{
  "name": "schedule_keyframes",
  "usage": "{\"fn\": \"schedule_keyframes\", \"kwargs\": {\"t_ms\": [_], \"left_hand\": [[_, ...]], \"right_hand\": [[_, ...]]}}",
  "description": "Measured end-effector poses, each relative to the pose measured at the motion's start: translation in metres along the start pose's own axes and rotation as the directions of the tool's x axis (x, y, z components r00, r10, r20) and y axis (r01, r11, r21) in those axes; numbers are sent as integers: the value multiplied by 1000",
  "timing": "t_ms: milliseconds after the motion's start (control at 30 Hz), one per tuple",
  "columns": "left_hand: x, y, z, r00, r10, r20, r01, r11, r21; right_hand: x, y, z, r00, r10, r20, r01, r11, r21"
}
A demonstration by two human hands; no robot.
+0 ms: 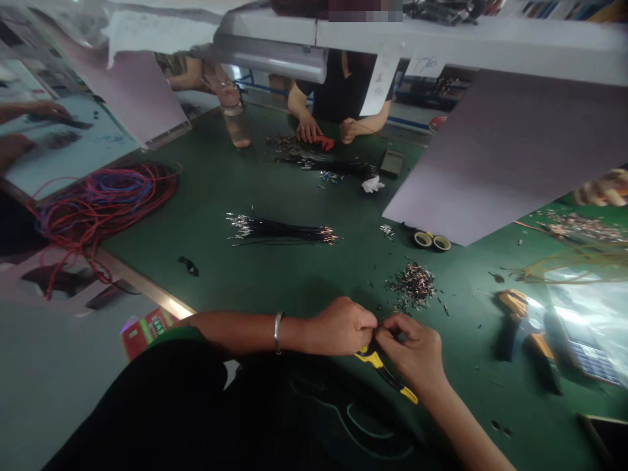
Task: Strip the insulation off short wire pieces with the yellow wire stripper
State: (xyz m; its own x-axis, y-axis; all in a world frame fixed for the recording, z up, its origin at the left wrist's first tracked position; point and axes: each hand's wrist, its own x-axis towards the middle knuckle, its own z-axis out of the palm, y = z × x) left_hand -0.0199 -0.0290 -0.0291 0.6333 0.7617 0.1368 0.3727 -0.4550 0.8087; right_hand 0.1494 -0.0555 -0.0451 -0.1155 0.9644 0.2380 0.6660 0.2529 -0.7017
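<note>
My left hand (343, 327), with a silver bracelet on its wrist, is closed, the fingertips pressed together. Close against it, my right hand (415, 343) pinches with thumb and forefinger. Whatever small dark thing sits between the fingertips is too small to make out. A tool with yellow-and-black handles (387, 378) lies under the hands, its head hidden by them. Just beyond is a pile of short wire offcuts (415, 286). Farther off lies a bundle of black wires (284, 230) with bare copper ends on the right and silvery ends on the left.
Orange-and-black pliers (527, 333) and a calculator (586, 347) lie at the right, two tape rolls (432, 241) nearer the middle. Red and blue cable coils (110, 199) cover the left edge. A hanging grey panel (520, 150) blocks the upper right. A co-worker's hands (308, 127) work opposite.
</note>
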Motion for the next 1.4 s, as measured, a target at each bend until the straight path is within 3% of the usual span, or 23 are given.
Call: {"fn": "schedule_keyframes", "kwargs": {"t_ms": [133, 300, 400, 533, 633, 800, 1000, 1133, 1267, 1400], "left_hand": [[0, 2, -2, 1000, -23, 10, 23, 1000, -6], [2, -4, -6, 986, -166, 14, 166, 974, -154], [4, -9, -9, 983, -186, 3, 184, 970, -161], [7, -12, -15, 980, -184, -79, 169, 972, -161], [11, -15, -22, 957, -250, -145, 218, 954, -207], [16, -16, -35, 917, -302, -260, 244, 941, -233], [18, -14, -50, 890, -311, -333, 255, 945, -203], [19, -13, -54, 881, -320, -349, 272, 945, -179], [20, -10, -55, 876, -321, -360, 281, 946, -161], [20, -9, -54, 872, -328, -363, 284, 943, -172]], "right_hand": [[0, 0, -3, 998, -59, -8, 59, 998, -37], [1, 0, -5, 994, -110, -26, 109, 994, -16], [-1, 2, -5, 991, -137, -7, 137, 990, -15], [-13, 9, -7, 967, -231, 106, 240, 967, -88], [-27, 17, -10, 932, -287, 220, 329, 926, -184], [-39, 22, -11, 909, -271, 316, 349, 911, -221], [-31, 24, -12, 948, -206, 245, 226, 972, -60], [-27, 27, -22, 978, -44, 205, 16, 991, 134], [-24, 30, -31, 957, 183, 225, -265, 868, 420], [-23, 35, -30, 922, 332, 200, -383, 695, 609]]}}
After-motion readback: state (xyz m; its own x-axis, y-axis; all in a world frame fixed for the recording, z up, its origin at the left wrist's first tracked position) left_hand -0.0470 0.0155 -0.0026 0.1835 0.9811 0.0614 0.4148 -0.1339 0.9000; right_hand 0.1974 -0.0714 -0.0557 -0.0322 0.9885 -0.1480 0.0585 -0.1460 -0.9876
